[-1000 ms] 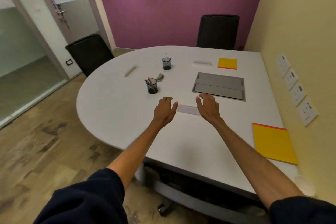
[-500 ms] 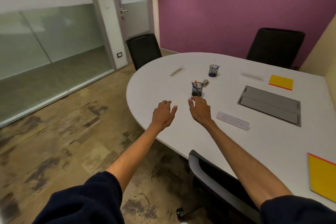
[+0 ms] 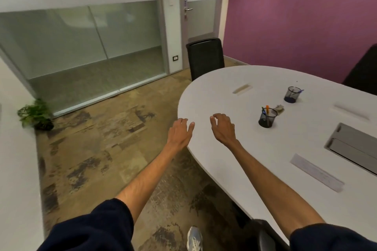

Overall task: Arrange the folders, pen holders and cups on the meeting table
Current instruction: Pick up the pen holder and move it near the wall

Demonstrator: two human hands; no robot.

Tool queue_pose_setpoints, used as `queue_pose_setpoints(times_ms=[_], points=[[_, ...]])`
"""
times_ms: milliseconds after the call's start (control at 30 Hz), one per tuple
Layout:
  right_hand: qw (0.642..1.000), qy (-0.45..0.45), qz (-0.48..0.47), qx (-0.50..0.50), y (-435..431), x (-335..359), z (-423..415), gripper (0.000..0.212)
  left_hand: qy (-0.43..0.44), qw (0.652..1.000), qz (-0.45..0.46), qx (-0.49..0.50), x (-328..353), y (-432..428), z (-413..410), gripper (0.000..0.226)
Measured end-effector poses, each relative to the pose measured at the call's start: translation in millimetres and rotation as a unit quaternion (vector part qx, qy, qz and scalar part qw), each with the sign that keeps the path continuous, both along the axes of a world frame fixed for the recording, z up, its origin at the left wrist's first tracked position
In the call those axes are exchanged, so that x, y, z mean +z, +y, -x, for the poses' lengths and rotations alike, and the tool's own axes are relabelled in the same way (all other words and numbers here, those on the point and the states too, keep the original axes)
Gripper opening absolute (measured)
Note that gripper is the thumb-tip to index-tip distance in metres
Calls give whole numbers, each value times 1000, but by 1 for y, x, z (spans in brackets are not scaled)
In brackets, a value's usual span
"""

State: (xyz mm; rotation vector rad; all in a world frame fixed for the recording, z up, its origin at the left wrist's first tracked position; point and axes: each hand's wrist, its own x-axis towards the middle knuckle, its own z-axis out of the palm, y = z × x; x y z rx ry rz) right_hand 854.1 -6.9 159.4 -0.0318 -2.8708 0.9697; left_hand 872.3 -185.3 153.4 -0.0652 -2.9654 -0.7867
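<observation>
My left hand (image 3: pixel 180 132) is at the table (image 3: pixel 234 155) edge, fingers loose & slightly apart, holding nothing. Right hand (image 3: pixel 223 128) is over the top, fingers loosely curled, also empty. Near pen holder (image 3: pixel 267 119) stands upright, right of my right hand, not touching, w/ orange & blue pens leaning left. Far pen holder (image 3: pixel 292 96) stands upright beyond it, blue pen tilted right.

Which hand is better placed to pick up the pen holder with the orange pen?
Likely the right hand: it is empty and nearer the pen holder. The left hand is farther, at the edge of the table.
</observation>
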Motion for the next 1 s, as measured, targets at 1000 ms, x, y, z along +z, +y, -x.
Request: queue_pose_setpoints(times_ms=[1000], points=[[996,-42,-33,75,-144,-31,374,44,-30,996,44,69,-32,-147,356,59]])
